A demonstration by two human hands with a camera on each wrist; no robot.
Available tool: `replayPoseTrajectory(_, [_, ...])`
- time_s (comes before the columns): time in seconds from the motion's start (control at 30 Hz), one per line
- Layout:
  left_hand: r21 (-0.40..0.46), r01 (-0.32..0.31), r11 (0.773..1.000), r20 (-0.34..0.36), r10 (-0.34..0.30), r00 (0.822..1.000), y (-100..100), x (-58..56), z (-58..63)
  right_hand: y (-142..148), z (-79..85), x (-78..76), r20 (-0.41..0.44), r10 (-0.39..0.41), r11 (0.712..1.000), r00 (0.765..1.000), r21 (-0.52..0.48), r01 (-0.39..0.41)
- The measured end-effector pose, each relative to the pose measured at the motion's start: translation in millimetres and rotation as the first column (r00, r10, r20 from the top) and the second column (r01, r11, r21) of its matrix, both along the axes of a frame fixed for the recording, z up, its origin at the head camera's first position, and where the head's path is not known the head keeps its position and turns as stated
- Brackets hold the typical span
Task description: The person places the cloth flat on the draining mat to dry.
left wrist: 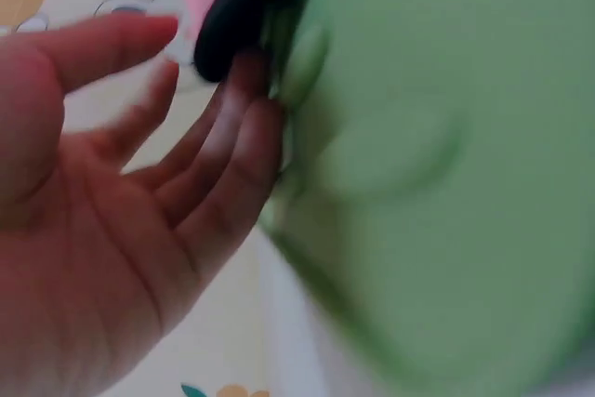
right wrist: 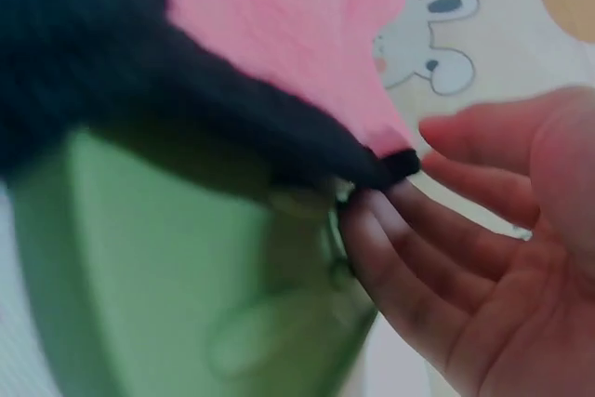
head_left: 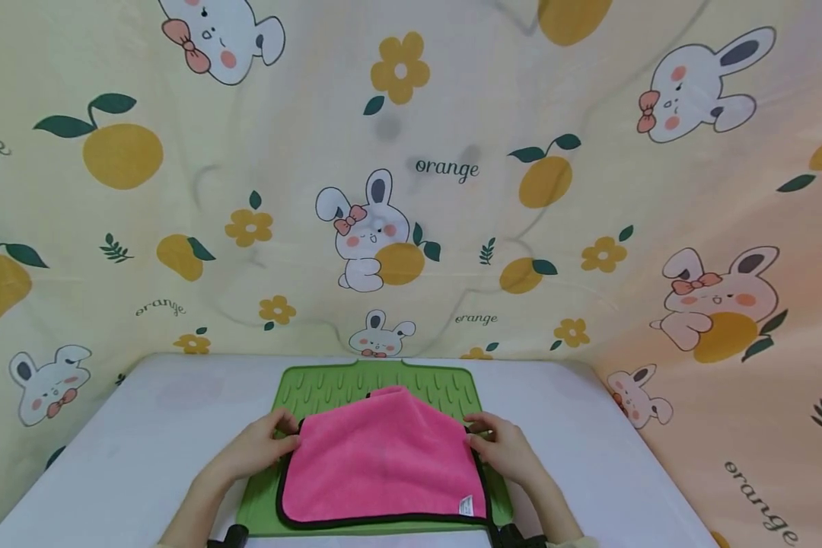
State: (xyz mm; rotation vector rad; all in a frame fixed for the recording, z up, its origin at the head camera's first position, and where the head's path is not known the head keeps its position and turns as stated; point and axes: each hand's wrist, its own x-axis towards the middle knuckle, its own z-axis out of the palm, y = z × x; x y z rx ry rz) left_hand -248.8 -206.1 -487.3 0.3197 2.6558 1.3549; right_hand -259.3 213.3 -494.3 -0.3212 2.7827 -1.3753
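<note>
A pink cloth point(head_left: 383, 464) with black edging lies over the green ridged mat point(head_left: 301, 392), bunched to a low peak at its back edge. A small white label point(head_left: 466, 505) shows at its front right corner. At the cloth's left edge is my left hand point(head_left: 259, 447); the left wrist view shows its fingertips point(left wrist: 249, 76) touching the black edging, with the thumb held apart. My right hand point(head_left: 505, 447) mirrors it on the right edge. There, in the right wrist view, the fingertips point(right wrist: 364, 216) touch the edging from below and the thumb stands off it.
The mat lies on a white table point(head_left: 144, 434). Behind and to the right hangs a cream sheet point(head_left: 452, 228) printed with rabbits and oranges. Black straps point(head_left: 236, 535) show around the wrists at the mat's front corners.
</note>
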Motion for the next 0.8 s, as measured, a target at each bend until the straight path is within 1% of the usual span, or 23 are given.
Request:
replayPoseTrajectory(0.07, [-0.031, -0.071, 0.997, -0.054, 0.069, 0.996, 5.1, -1.6, -2.4, -3.7, -2.2, -0.6, -0.027, -0.038, 0.999, 0.999, 0.018, 0.038])
replayPoseTrajectory(0.1, [-0.041, -0.094, 0.995, -0.072, 0.09, 0.993, 7.4, -2.1, -3.4, -5.4, -3.4, -1.1, -0.038, -0.048, 0.998, 0.998, 0.034, 0.049])
replayPoseTrajectory(0.13, [-0.048, -0.109, 0.993, -0.093, 0.104, 0.99, 9.5, -2.4, -4.1, -6.9, -4.7, -1.5, -0.046, -0.054, 0.997, 0.997, 0.05, 0.056])
replayPoseTrajectory(0.2, [-0.048, -0.116, 0.992, -0.127, 0.109, 0.986, 12.4, -2.2, -5.4, -9.5, -6.7, -2.2, -0.054, -0.052, 0.995, 0.997, 0.08, 0.056])
replayPoseTrajectory(0.27, [-0.044, -0.121, 0.992, -0.137, 0.114, 0.984, 14.7, -2.0, -6.4, -10.8, -8.6, -2.4, -0.063, -0.039, 0.993, 0.997, 0.107, 0.045])
replayPoseTrajectory(0.43, [-0.037, -0.113, 0.993, -0.13, 0.108, 0.986, 18.0, -1.0, -4.8, -11.4, -10.1, -1.6, -0.069, -0.015, 0.994, 0.997, 0.107, 0.023])
replayPoseTrajectory(0.53, [-0.03, -0.09, 0.995, -0.123, 0.086, 0.989, 17.5, -1.1, -4.1, -10.1, -8.4, -1.7, -0.037, -0.001, 0.998, 0.999, 0.07, 0.004])
replayPoseTrajectory(0.6, [-0.017, -0.067, 0.998, -0.112, 0.065, 0.992, 16.3, -1.2, -3.6, -8.8, -6.8, -2.0, -0.004, 0.022, 0.999, 1.0, 0.028, -0.022])
replayPoseTrajectory(0.67, [0.0, -0.048, 0.999, -0.087, 0.048, 0.995, 15.1, -1.7, -3.0, -7.3, -5.0, -2.3, 0.032, 0.058, 0.998, 0.998, -0.024, -0.057])
replayPoseTrajectory(0.8, [0.034, -0.013, 0.999, -0.034, 0.014, 0.999, 12.8, -1.9, -1.0, -4.9, -1.3, -1.8, 0.091, 0.136, 0.984, 0.987, -0.125, -0.124])
